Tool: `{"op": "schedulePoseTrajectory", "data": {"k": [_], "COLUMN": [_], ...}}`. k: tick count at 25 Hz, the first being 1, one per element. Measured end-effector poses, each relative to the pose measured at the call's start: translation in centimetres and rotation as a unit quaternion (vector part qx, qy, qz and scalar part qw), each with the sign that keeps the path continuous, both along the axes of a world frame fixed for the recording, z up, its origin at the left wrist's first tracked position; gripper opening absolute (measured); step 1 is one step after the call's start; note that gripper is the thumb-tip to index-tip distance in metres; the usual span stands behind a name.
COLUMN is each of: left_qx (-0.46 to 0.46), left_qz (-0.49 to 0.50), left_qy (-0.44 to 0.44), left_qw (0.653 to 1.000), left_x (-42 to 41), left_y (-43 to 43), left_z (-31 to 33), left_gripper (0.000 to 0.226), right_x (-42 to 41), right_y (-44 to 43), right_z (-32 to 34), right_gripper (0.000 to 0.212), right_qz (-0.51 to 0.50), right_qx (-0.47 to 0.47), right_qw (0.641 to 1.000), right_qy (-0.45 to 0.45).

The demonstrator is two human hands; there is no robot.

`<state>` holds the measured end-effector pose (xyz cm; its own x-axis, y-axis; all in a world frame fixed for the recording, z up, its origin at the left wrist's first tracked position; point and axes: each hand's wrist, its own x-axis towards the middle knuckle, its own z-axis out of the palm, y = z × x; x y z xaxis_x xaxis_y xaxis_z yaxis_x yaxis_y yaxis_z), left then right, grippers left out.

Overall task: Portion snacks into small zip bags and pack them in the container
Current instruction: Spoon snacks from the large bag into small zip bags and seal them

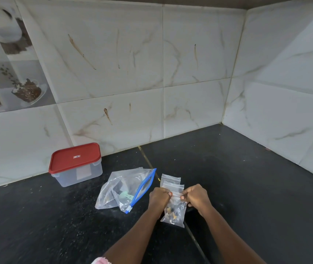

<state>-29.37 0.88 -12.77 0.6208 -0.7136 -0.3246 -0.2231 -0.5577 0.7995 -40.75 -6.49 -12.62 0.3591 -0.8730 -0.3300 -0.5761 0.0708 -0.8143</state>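
A small clear zip bag (174,212) with a few brown and dark snack pieces in its bottom hangs between my hands above the black counter. My left hand (158,198) pinches the left end of its top edge, and my right hand (195,196) pinches the right end. Two empty small zip bags (170,181) lie flat just behind my hands. To the left lies a large clear bag with a blue slider zip (125,188), with dark and pale green things inside. The clear plastic container (79,173) with its red lid (75,157) on stands at the back left.
The black stone counter (247,187) runs to marble-look tiled walls at the back and right, which meet in a corner (221,122). A pale seam (195,242) crosses the counter under my hands.
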Motion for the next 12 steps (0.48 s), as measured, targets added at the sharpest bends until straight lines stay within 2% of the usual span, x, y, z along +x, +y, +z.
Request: {"op": "schedulePoseTrajectory", "data": {"k": [2, 5, 8, 11, 12], "left_qx": [-0.016, -0.019, -0.006, 0.005, 0.006], "left_qz": [0.017, 0.041, 0.028, 0.028, 0.022], "left_qy": [-0.001, 0.002, -0.034, -0.066, -0.077], "left_qw": [1.0, 0.999, 0.999, 0.997, 0.997], "left_x": [0.0, 0.5, 0.5, 0.2, 0.0], "left_y": [0.3, 0.5, 0.3, 0.2, 0.2], "left_z": [0.1, -0.1, -0.1, 0.0, 0.2], "left_gripper": [0.013, 0.021, 0.023, 0.016, 0.011], "right_x": [-0.1, -0.2, 0.1, 0.3, 0.5], "right_y": [-0.5, -0.9, -1.0, -0.8, -0.9], "right_z": [0.4, 0.5, 0.0, 0.7, 1.1], "right_gripper": [0.016, 0.021, 0.024, 0.006, 0.019], "right_qz": [0.017, 0.011, 0.022, 0.055, 0.076], "right_qx": [-0.027, -0.031, -0.052, -0.065, -0.068], "right_qw": [0.999, 0.998, 0.993, 0.984, 0.976], "right_qy": [0.041, 0.053, 0.102, 0.159, 0.194]}}
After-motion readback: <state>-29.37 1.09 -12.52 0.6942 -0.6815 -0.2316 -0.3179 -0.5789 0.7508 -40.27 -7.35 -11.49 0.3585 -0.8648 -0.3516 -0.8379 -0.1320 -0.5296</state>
